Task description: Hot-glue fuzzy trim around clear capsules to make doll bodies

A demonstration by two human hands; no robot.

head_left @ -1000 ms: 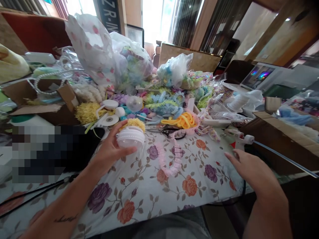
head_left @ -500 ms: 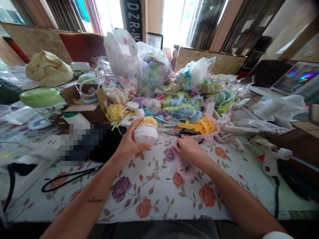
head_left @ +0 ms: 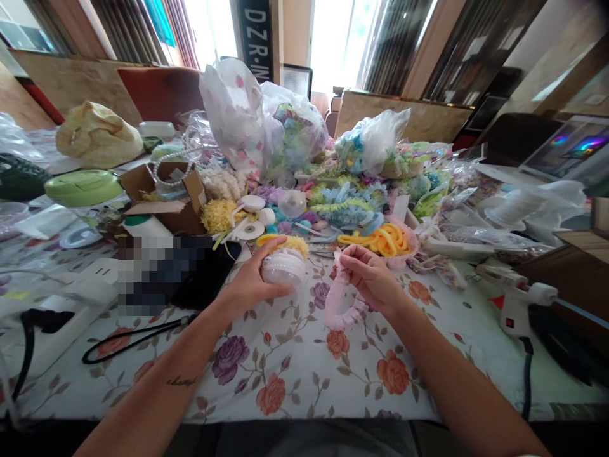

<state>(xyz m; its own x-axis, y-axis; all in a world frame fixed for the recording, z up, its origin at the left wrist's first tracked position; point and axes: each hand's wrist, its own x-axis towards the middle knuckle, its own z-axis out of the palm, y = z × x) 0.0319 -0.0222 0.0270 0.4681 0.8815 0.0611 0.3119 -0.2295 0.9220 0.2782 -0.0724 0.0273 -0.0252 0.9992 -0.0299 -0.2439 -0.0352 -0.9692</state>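
My left hand (head_left: 259, 276) is wrapped around a round, clear-and-white container (head_left: 284, 268) with fluffy yellow trim (head_left: 295, 245) on its top. Between the thumb and fingers of my right hand (head_left: 368, 273) is the end of a pale pink ruffled ribbon (head_left: 341, 310). The rest of this ribbon hangs in a curve down to the flowered tablecloth. A bundle of yellow-orange cord (head_left: 387, 240) lies just behind my right hand. Scissors, partly hidden, lie on the cloth between and behind my hands.
A glue gun (head_left: 514, 295) stands at the right. On the left are a power strip (head_left: 71, 317), a black strap loop (head_left: 133, 343) and a cardboard box (head_left: 162, 190). Plastic bags (head_left: 295, 133) and heaps of colourful trims fill the back.
My right hand has lifted from the cloth and now pinches the pink ribbon, raising its end. My left hand has shifted slightly right and down with the container.
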